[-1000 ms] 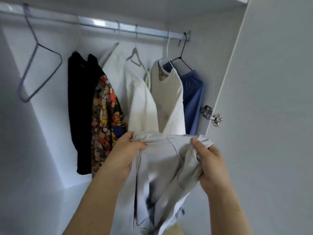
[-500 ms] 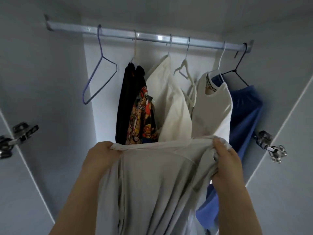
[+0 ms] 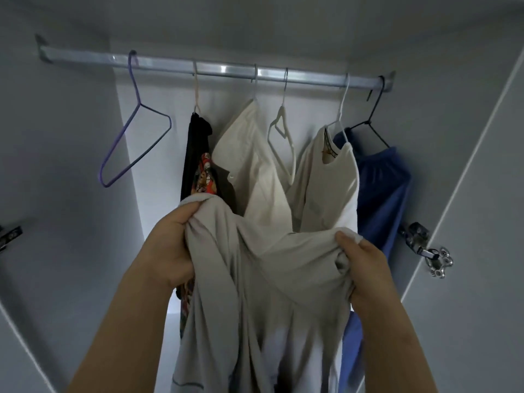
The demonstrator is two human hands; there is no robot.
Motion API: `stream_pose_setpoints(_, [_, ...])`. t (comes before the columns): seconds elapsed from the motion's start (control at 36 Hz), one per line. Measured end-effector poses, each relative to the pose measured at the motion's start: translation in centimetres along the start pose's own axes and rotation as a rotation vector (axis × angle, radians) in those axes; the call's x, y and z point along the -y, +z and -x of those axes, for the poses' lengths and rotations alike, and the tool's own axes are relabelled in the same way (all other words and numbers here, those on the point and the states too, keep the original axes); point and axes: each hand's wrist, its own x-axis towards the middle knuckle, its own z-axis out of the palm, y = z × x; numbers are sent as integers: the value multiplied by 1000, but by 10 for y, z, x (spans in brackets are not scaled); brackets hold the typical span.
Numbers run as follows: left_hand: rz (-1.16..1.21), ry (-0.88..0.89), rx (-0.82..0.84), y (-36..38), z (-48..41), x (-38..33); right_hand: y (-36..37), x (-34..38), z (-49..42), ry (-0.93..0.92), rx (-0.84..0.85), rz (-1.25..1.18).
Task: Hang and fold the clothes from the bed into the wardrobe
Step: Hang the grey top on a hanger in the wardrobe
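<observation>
A grey garment is held up inside the wardrobe, gripped at its top edge by the left hand and the right hand. Behind it, a rail is hung with an empty purple hanger, a black garment, two white garments and a blue one.

The pale grey cloth garment runs off the near edge and hides the lower black patterned shirt and blue garment.
</observation>
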Motion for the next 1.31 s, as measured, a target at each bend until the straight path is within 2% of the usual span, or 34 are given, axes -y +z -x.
stream_pose_setpoints(0.17, [-41, 23, 37, 37, -13, 1, -11, 13, -11, -55, 62, 94])
stream_pose_setpoints(0.36, [-69, 67, 65, 75, -27, -2, -14, 38, -35, -107, 150, 373])
stream_pose_setpoints(0.56, [-30, 114, -18, 86, -43, -11, 4, 66, -59, -196, 129, 294])
stream_pose_setpoints(0.83, [-18, 164, -108, 66, -45, -29, 73, 82, -87, -258, 251, 302])
stream_pose_setpoints(1.0, [-62, 191, -147, 42, -41, -47, 106, 88, -85, -483, 203, 276])
stream_pose_setpoints(1.14, [-11, 254, -180, 23, -29, -63, 155, 92, -66, -538, 380, 168])
stream_pose_setpoints(1.31, [-3, 388, -317, -28, -9, -87, 226, 72, -38, -461, 630, 135])
